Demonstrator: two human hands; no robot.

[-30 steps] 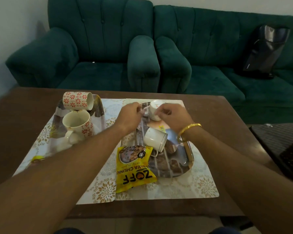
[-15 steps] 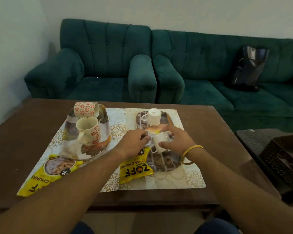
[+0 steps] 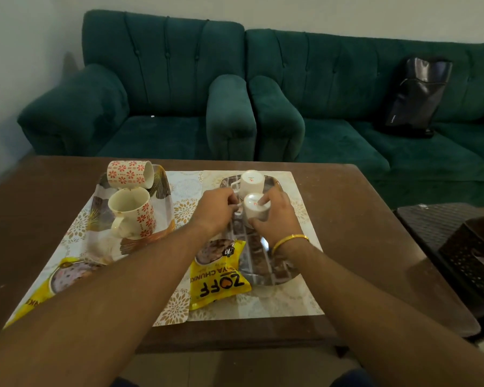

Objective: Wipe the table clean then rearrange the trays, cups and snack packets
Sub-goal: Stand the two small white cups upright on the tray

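On the right tray (image 3: 274, 272) stand two small white cups, both upside down. The far white cup (image 3: 251, 181) stands free. Both hands hold the near white cup (image 3: 255, 209): my left hand (image 3: 217, 209) pinches its handle, and my right hand (image 3: 274, 216) curls round its body. The left tray (image 3: 104, 241) carries a flowered mug (image 3: 133, 212) tilted on its side and a second flowered mug (image 3: 129, 174) lying behind it. One yellow snack packet (image 3: 218, 275) overlaps the right tray's near edge. Another yellow packet (image 3: 53, 280) lies at the front left, partly hidden by my left arm.
Patterned placemats (image 3: 299, 303) cover the middle of the brown table (image 3: 375, 219). A green armchair (image 3: 157, 93) and a green sofa (image 3: 375, 107) with a black bag (image 3: 414, 96) stand behind. A dark woven basket (image 3: 475, 255) sits on a low stand at the right.
The near white cup, which lay on its side a second ago, now stands upside down in front of the far cup, held by both hands. The view has pulled back.
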